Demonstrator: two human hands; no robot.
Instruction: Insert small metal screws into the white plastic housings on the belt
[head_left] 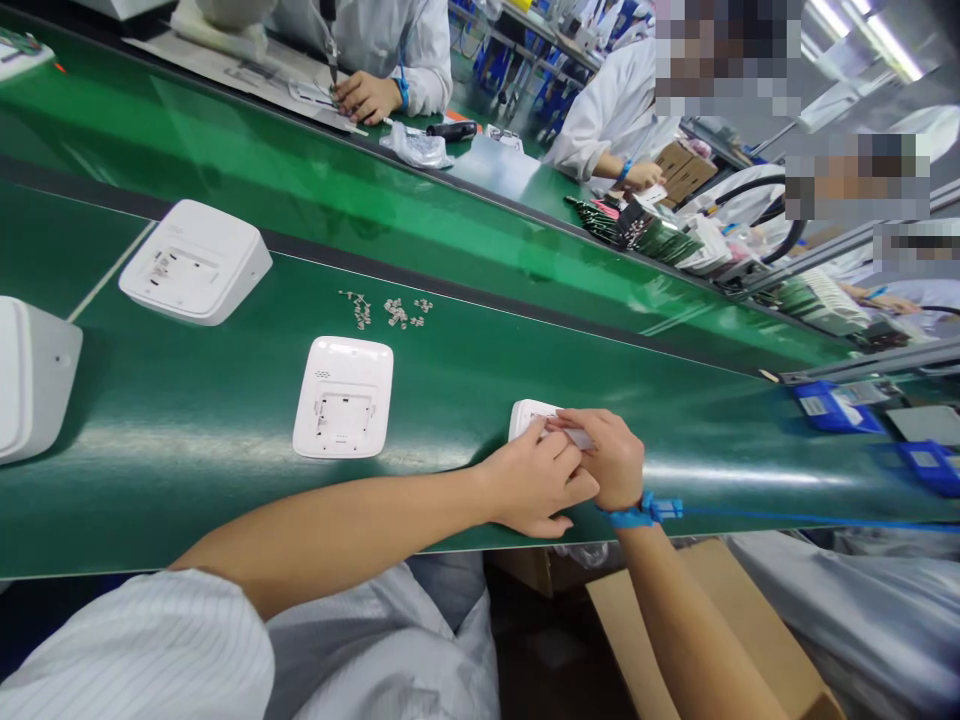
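One white casing (pixel 519 414) at fingers' ten o'clock, long axis hidden | left hand (pixel 534 478), right hand (pixel 619 462) both touching | fingers bent, grip unclear

Both hands, left (pixel 541 480) and right (pixel 611 455), rest on a white unit (pixel 523 418) lying on the green bench (pixel 225 400). A second unit (pixel 343 398) lies flat, apart from them. Small metal parts (pixel 395 312) sit just beyond it. A blue strap (pixel 637 511) rings the right wrist.

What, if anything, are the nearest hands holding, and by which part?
The left hand and right hand cover the near and right sides of a white device; whether gripping or merely touching, I cannot tell.
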